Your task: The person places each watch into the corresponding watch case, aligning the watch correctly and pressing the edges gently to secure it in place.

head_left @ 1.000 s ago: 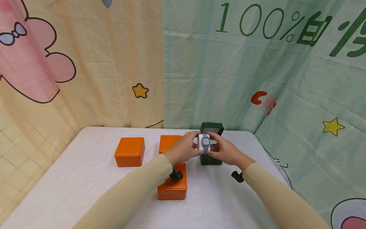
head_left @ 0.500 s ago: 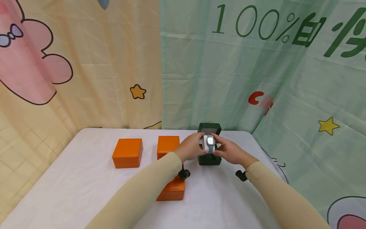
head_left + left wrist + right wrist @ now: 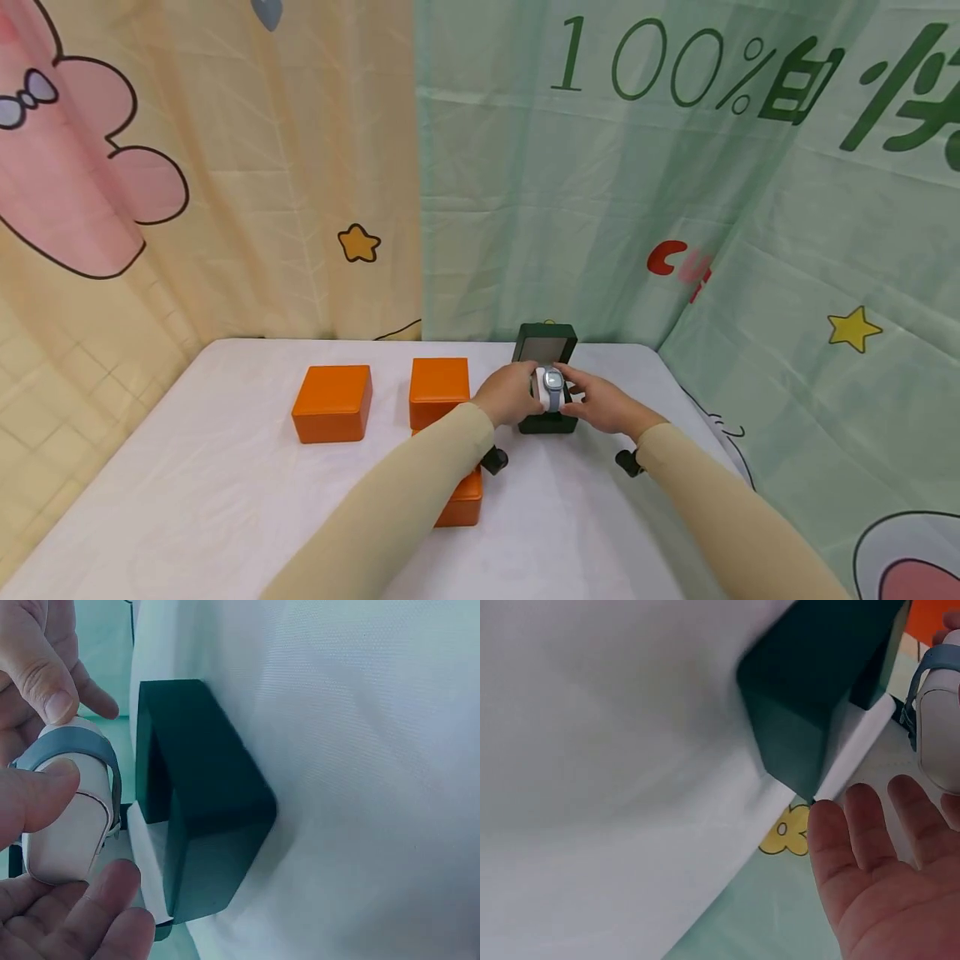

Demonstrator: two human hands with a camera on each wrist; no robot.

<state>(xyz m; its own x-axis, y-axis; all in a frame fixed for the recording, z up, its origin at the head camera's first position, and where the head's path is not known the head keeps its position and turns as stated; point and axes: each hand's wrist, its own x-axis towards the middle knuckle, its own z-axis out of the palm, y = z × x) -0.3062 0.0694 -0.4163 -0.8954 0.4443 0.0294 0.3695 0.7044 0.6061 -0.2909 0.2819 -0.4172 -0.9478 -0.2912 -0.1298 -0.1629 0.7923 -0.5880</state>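
Both hands hold a wristwatch (image 3: 553,381) with a grey-blue strap, wrapped round a white watch cushion (image 3: 64,840). My left hand (image 3: 512,393) grips its left side, thumb on the cushion in the left wrist view. My right hand (image 3: 606,403) pinches the other side between thumb and index finger; its other fingers (image 3: 866,832) are extended in the right wrist view. Right behind and below the watch is a dark green watch box (image 3: 546,425), its lid raised. The hands and watch hide most of the box's inside; a white inner edge (image 3: 150,862) shows.
Three orange boxes stand on the white-covered table (image 3: 247,483): one at left (image 3: 332,403), one at back middle (image 3: 438,390), and one nearer (image 3: 459,500), partly behind the left sleeve. Printed curtains (image 3: 525,208) hang behind the table.
Both hands have moved the watch and cushion to the right, then lower in front of the green box. More of the raised lid's lining now shows. The left arm has shifted right.
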